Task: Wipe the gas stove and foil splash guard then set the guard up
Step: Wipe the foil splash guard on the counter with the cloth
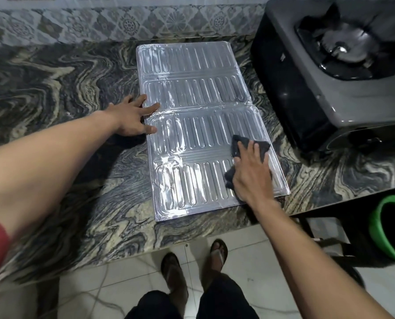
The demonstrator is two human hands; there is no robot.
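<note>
The foil splash guard (196,125) lies flat on the marbled counter, silver with ribbed panels, unfolded lengthwise away from me. My right hand (251,173) presses a dark grey cloth (261,148) onto the guard's near right part. My left hand (132,116) rests with fingers spread on the guard's left edge, at the fold between panels. The gas stove (330,72), dark grey with a black burner grate, stands at the right, just beyond the guard.
The marbled counter (65,88) runs left, with a patterned tiled wall (99,24) behind. The counter's front edge is near my feet on the white floor tiles. A green bucket (389,229) sits on the floor at the lower right.
</note>
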